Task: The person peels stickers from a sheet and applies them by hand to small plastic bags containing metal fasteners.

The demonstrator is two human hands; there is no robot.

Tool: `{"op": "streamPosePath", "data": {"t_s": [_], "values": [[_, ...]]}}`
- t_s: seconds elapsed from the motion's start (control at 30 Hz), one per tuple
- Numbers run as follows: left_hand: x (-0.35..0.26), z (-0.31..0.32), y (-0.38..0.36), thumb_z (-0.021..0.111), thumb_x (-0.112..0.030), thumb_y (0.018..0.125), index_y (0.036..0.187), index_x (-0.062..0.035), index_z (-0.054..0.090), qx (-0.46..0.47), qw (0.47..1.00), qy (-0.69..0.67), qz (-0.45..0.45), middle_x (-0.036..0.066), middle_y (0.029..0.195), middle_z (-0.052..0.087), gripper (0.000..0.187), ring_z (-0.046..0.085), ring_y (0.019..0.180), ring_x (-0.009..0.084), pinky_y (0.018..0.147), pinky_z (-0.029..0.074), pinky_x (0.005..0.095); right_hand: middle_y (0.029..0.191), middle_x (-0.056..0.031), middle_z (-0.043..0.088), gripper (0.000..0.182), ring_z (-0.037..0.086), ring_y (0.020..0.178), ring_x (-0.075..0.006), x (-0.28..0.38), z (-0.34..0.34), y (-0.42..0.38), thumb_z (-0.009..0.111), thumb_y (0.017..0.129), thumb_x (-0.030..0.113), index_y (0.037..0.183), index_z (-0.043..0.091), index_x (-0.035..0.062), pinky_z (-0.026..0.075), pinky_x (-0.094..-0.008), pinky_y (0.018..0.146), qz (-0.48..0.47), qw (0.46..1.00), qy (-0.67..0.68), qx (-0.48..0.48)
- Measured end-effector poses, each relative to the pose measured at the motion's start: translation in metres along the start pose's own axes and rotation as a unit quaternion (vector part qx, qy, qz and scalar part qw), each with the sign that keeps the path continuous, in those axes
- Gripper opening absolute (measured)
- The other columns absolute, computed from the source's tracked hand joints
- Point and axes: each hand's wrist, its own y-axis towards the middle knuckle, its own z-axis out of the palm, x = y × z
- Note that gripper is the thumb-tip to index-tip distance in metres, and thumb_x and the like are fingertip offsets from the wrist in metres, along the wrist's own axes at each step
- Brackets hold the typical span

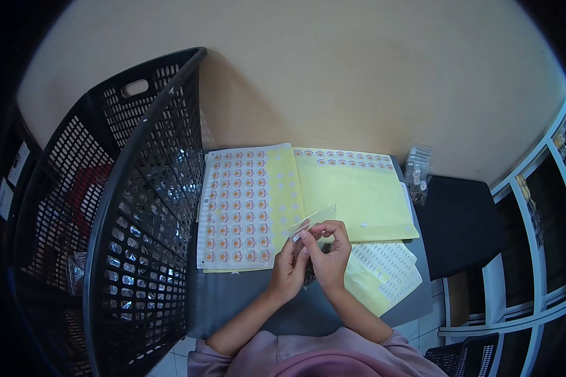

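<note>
A clear plastic bag (322, 215) is held above the front of the table, its transparent top sticking up past my fingers. Dark contents, too small to name, show in its lower part between my palms. My left hand (288, 269) is closed on the bag from the left. My right hand (331, 259) pinches it near the top, thumb and fingers bent. A small white strip (297, 237) shows at the left fingertips. Behind my hands lie a sheet of round orange-and-pink stickers (238, 204) and a mostly bare yellow backing sheet (352, 195).
A tall black perforated basket (138, 144) with many small clear packets stands at the left. Sheets of small labels (390, 273) lie at the right of the grey table (245, 301). Clear packets (417, 173) are stacked at the back right, near a black surface (456, 220) and white shelving (538, 276).
</note>
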Motion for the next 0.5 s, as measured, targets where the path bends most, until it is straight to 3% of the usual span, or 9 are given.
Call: {"op": "streamPosePath", "data": {"t_s": [0.27,0.37,0.5], "values": [[0.016,-0.001,-0.002,0.035,-0.003,0.088,0.128,0.0012,0.026,0.022,0.999,0.029,0.009,0.017,0.117,0.047,0.041,0.044,0.111,0.0191,0.09,0.034,0.0269,0.076,-0.0043,0.048,0.024,0.044,0.071,-0.0143,-0.006,-0.01,-0.002,0.073,0.06,0.012,0.071,0.053,0.0048,0.037,-0.0256,0.064,-0.027,0.998,-0.061,0.003],[0.016,-0.001,-0.003,0.035,-0.003,0.088,0.128,0.0011,0.026,0.025,0.998,0.056,-0.027,0.016,0.118,0.047,0.041,0.045,0.11,0.0196,0.091,0.034,0.0277,0.073,-0.003,0.048,0.024,0.042,0.068,-0.0128,-0.01,-0.018,0.002,0.072,0.06,0.011,0.071,0.052,0.0044,0.036,-0.0249,0.062,-0.006,0.998,-0.054,0.022],[0.016,0.0,0.001,0.03,-0.004,0.09,0.129,-0.0007,0.022,0.042,0.998,0.051,-0.009,0.017,0.119,0.045,0.04,0.044,0.112,0.023,0.09,0.037,0.0284,0.067,-0.0007,0.046,0.021,0.039,0.062,-0.0094,-0.022,-0.028,0.011,0.07,0.065,0.009,0.07,0.051,0.0036,0.033,-0.0221,0.057,0.045,0.999,-0.011,-0.026]]}}
